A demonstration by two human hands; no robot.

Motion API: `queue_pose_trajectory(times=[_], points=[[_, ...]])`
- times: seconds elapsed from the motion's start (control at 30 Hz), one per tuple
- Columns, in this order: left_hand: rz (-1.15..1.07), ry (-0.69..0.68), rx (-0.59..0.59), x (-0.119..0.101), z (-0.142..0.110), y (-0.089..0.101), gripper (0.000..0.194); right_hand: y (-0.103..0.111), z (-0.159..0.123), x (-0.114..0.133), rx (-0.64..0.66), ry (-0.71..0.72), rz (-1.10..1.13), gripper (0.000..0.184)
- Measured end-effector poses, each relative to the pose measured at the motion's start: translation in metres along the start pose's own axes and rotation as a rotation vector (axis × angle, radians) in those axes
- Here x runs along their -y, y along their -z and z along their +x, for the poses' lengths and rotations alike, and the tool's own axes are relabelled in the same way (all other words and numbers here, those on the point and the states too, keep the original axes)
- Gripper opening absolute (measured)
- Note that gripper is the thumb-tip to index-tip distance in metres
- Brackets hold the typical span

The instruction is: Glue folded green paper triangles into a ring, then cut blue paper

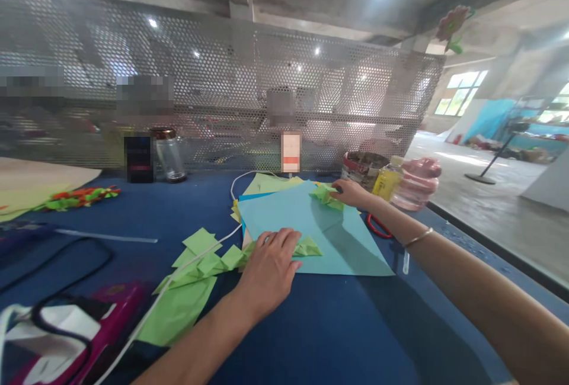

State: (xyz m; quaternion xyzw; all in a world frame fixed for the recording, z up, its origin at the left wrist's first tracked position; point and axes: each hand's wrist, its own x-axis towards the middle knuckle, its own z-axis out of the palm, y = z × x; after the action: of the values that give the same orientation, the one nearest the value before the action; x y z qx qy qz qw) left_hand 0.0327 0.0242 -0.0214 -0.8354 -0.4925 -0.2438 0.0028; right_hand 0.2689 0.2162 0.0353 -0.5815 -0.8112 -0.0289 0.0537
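Observation:
My left hand point(272, 263) rests palm down, fingers lightly bent, on a chain of green folded paper point(220, 263) and a light blue sheet point(271, 213). Folded green tips stick out to the right from under its fingers. At the far right part of the blue sheet, my right hand point(353, 193) is closed at the edge of a green folded paper piece point(328, 196), its fingertips partly hidden. Under the blue sheet lie more coloured sheets. Loose green paper point(178, 314) lies left of my left hand.
A white cable point(178, 269) crosses the green paper. Red-handled scissors point(377, 226), a pink bottle point(416, 186), a yellow bottle point(389, 180) and a round tub point(364, 167) stand or lie at right. A glass jar point(171, 157) and a magenta tool point(111, 326) are at left. Perforated metal panels point(222, 95) close off the back.

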Motion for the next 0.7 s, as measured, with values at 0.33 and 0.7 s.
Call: queue_pose_trajectory(times=[0.33, 0.7], points=[[-0.002, 0.003, -0.012, 0.003, 0.0, -0.002, 0.035, 0.002, -0.018, 0.0, 0.185, 0.083, 0.108, 0.026], [-0.022, -0.021, -0.06, 0.005, 0.0, -0.006, 0.034, 0.038, -0.08, -0.016, 0.081, 0.108, 0.186, 0.025]])
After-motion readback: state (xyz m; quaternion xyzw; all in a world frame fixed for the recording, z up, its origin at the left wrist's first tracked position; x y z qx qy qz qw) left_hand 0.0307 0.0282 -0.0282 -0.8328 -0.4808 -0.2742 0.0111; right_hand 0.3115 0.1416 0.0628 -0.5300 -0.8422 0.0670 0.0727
